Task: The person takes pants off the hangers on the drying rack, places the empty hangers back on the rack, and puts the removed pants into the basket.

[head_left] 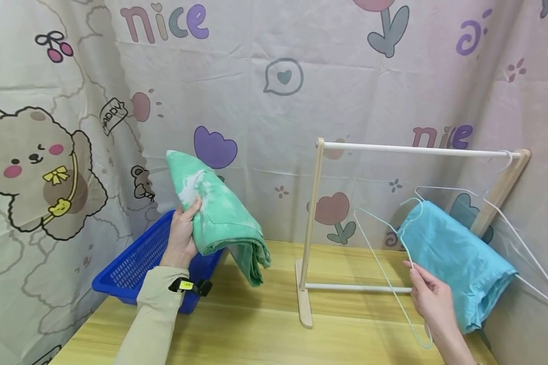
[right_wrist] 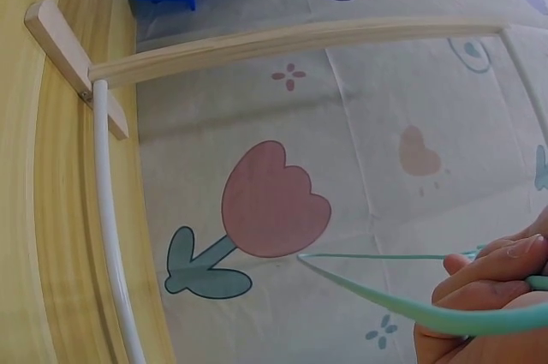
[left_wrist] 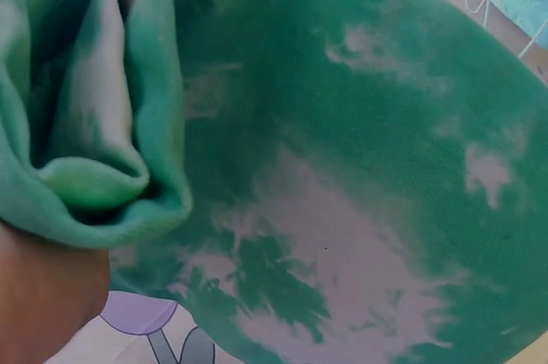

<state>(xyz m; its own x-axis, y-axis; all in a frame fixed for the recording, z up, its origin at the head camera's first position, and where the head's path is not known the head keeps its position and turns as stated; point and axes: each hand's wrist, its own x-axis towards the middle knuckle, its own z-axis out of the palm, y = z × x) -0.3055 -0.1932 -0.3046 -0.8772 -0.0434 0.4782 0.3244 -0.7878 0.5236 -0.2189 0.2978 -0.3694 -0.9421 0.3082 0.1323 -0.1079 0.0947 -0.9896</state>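
My left hand (head_left: 182, 235) grips a folded green-and-white tie-dye garment (head_left: 224, 213), thumb on top, raised over the blue basket. In the left wrist view the cloth (left_wrist: 342, 167) fills most of the picture, its rolled layers at the left. On the right side, my right hand (head_left: 431, 296) pinches a thin mint-green hanger (head_left: 383, 271) by one arm, its hook up and nothing hung on it. Behind that hand, a folded light-blue garment (head_left: 452, 258) hangs over a white hanger (head_left: 525, 238) at the rack's right end.
The rack (head_left: 420, 149) has a white top rail, a lower white bar and wooden uprights. A blue perforated basket (head_left: 137, 263) stands at the left of the wood-grain table (head_left: 255, 324). A printed curtain (head_left: 265, 126) closes off the back and sides.
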